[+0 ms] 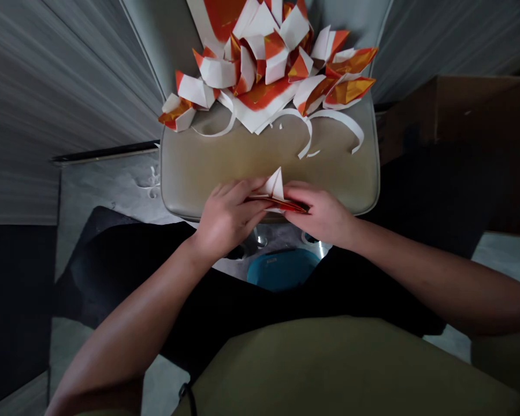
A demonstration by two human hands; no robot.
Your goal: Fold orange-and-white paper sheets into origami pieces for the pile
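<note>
A partly folded piece of white and red paper (277, 186) is held between both hands over the front edge of a chair seat (234, 156). A white pointed flap stands up at its middle, and a red inner side shows on the right. My left hand (230, 214) grips its left end, thumb towards me and fingers behind. My right hand (318, 211) pinches the right end the same way. Behind them, several folded paper boats (219, 72) in white, red and gold are heaped at the back of the seat. Fingertips on the far side are partly hidden.
Flat red and white sheets (264, 101) lie under the heap. Curled white paper strips (338, 118) and small scraps rest on the seat. A cardboard box (476, 115) stands at the right; a teal stool (281, 268) is below the hands. More scraps (152, 179) lie on the floor.
</note>
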